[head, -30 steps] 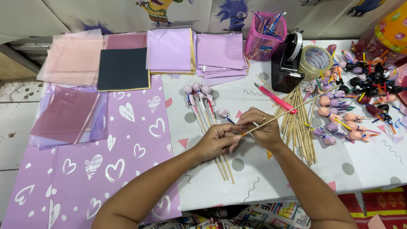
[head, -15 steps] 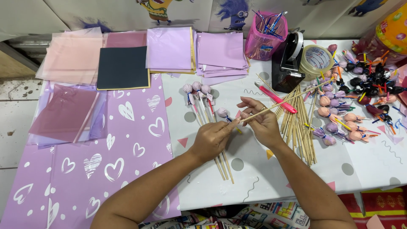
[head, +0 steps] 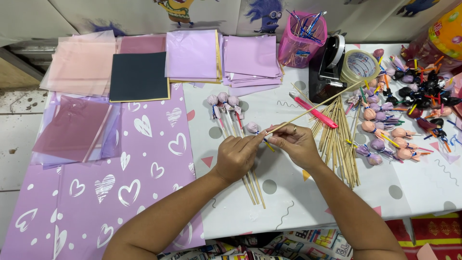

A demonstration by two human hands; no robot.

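We saw the counter under a white patterned cloth, w/ a lilac heart-print sheet on its left side and stacks of pink, purple and black paper behind that. Judging by what lay there, the work looked partly done: four wrapped lollipops already sat on sticks mid-counter, while a big pile of bare sticks and a heap of loose lollipops waited at right, so most was prob. left. A tape dispenser and pink pen cup stood at the back. Both hands met over the counter's centre: left hand pinched on a purple-wrapped lollipop, right hand clamped on a thin pale skewer slanting up-right. Lollipop: small, round, foil crinkled, touching the skewer's near end.
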